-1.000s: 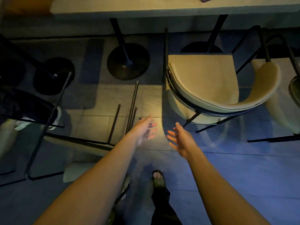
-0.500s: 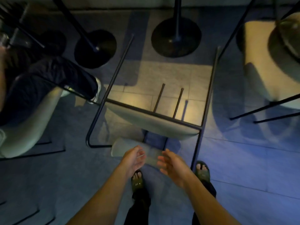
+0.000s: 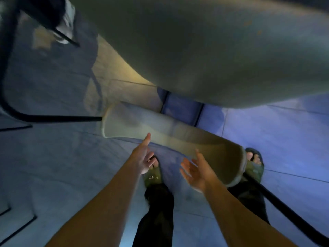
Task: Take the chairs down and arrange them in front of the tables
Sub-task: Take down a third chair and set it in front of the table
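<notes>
Beige padded chair [image 3: 204, 50] upside down, black tube frame, curved backrest [image 3: 170, 138] lowest, near floor.
</notes>
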`<state>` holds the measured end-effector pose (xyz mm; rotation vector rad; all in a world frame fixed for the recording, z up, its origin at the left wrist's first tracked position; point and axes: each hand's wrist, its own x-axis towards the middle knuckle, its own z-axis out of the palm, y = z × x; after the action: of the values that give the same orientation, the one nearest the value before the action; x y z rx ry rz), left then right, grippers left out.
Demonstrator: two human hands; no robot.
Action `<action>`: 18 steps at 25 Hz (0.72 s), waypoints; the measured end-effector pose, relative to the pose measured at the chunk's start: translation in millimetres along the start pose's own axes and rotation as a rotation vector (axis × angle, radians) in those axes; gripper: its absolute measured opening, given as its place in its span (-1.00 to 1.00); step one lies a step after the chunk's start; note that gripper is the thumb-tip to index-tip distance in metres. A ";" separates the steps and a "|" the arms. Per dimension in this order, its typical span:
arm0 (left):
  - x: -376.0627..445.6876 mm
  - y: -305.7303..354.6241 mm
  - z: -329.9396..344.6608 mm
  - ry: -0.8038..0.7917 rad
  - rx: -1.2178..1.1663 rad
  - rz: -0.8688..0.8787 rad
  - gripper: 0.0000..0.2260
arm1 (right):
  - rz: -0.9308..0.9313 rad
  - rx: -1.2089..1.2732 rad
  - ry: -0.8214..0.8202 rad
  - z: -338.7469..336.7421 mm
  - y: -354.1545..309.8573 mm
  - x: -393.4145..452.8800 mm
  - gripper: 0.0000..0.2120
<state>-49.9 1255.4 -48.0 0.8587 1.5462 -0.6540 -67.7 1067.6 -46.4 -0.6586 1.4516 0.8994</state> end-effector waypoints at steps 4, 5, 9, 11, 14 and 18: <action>65.2 -4.2 7.6 0.015 -0.064 -0.048 -0.49 | 0.017 0.092 -0.017 -1.3 6.3 71.6 -0.67; 79.4 -5.9 9.4 0.022 -0.071 -0.052 -0.46 | 0.004 0.095 -0.015 -2.4 6.7 86.5 -0.68; 114.8 -12.7 16.2 -0.036 -0.118 -0.017 -0.43 | -0.017 0.191 -0.022 -6.4 7.2 126.1 -0.51; 125.9 -14.0 21.0 -0.073 -0.179 -0.006 -0.60 | -0.028 0.233 -0.022 -7.5 11.3 141.0 -0.55; 137.1 -12.7 27.8 -0.076 -0.240 0.003 -0.68 | -0.035 0.288 -0.017 -5.8 16.1 149.1 -0.64; 147.1 -5.7 26.2 -0.060 -0.259 0.022 -0.65 | -0.045 0.333 -0.021 -3.0 17.3 144.6 -0.44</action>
<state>-45.1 1254.5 -197.5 0.6548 1.5257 -0.4473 -97.3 1091.2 -187.0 -0.4301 1.5175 0.6083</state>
